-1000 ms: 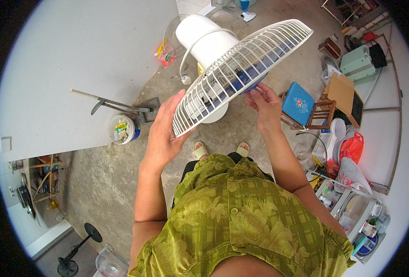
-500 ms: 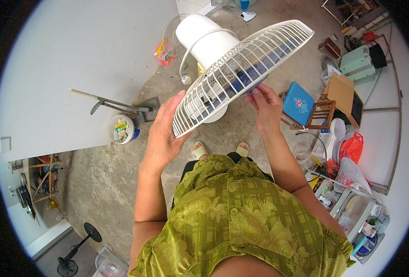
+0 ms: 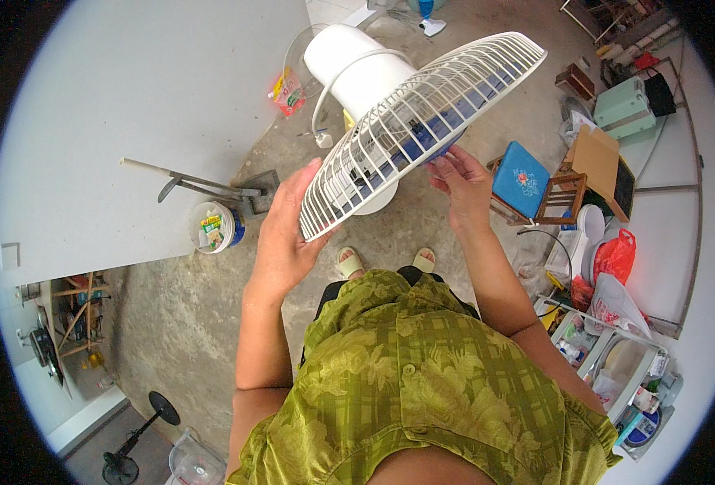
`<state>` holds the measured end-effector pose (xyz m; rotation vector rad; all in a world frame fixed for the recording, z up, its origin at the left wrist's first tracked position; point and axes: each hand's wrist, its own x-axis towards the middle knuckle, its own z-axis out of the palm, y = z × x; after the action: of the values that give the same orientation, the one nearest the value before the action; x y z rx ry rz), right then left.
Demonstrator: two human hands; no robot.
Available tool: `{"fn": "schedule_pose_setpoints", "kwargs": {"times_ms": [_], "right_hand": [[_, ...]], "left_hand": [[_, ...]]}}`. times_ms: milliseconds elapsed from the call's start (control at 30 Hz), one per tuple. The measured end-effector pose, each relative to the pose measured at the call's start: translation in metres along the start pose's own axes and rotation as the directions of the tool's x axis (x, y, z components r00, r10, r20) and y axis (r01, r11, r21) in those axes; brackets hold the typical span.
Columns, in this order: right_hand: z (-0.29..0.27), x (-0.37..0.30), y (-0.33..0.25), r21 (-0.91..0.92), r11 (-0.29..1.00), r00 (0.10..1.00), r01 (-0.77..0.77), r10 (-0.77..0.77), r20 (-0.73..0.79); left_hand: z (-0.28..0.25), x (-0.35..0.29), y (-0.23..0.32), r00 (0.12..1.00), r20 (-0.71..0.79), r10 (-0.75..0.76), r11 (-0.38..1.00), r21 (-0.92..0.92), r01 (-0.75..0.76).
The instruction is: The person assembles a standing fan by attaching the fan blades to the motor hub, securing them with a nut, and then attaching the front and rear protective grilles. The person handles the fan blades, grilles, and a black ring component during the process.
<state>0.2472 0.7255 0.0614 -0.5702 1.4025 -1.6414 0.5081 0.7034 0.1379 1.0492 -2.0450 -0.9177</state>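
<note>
A white electric fan with a wire grille (image 3: 406, 133) is tilted in front of me, its open face turned down and to the right. Blue blades (image 3: 434, 144) show through the wires. My left hand (image 3: 283, 234) is closed round the near left rim of the grille. Under the blades' middle, my right hand (image 3: 469, 194) has thumb and fingers drawn together near the blue hub; whatever they pinch is too small to make out. A white cord loops round the white motor housing (image 3: 361, 77), with its plug (image 3: 323, 141) hanging at the left.
A white bucket (image 3: 214, 226) stands by the wall at left, next to a long-handled dustpan (image 3: 264, 192). To the right are a wooden chair with a blue seat (image 3: 523, 179), cardboard (image 3: 596, 162), a red bag (image 3: 616, 259) and drawers of small items (image 3: 616, 372). A black fan (image 3: 121, 465) is at lower left.
My right fingers have shifted slightly down and left at the blades' middle and bent differently. The fan has moved very slightly up and left, with my left hand still on its rim.
</note>
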Motion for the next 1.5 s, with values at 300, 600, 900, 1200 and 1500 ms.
{"fn": "schedule_pose_setpoints", "kwargs": {"times_ms": [300,600,900,1200,1500], "right_hand": [[-0.003,0.002,0.006,0.132,0.991,0.999,0.026,-0.030,0.024],[-0.002,0.005,0.007,0.142,0.989,0.999,0.044,-0.046,0.005],[-0.007,0.010,0.016,0.040,0.998,0.999,0.039,-0.040,0.002],[0.001,-0.001,0.002,0.004,0.999,0.997,0.052,-0.052,0.055],[0.002,-0.002,0.002,0.173,0.985,1.000,0.000,-0.004,0.019]], "left_hand": [[-0.001,-0.001,-0.001,1.000,-0.003,0.016,0.999,0.031,-0.016],[-0.001,-0.001,-0.004,1.000,-0.007,0.025,0.999,0.031,-0.025],[0.000,0.000,-0.001,1.000,-0.005,0.001,1.000,0.009,-0.001],[-0.002,0.000,0.000,1.000,0.005,-0.009,1.000,0.001,0.009],[-0.002,-0.001,-0.003,1.000,0.006,-0.001,1.000,0.012,0.001]]}}
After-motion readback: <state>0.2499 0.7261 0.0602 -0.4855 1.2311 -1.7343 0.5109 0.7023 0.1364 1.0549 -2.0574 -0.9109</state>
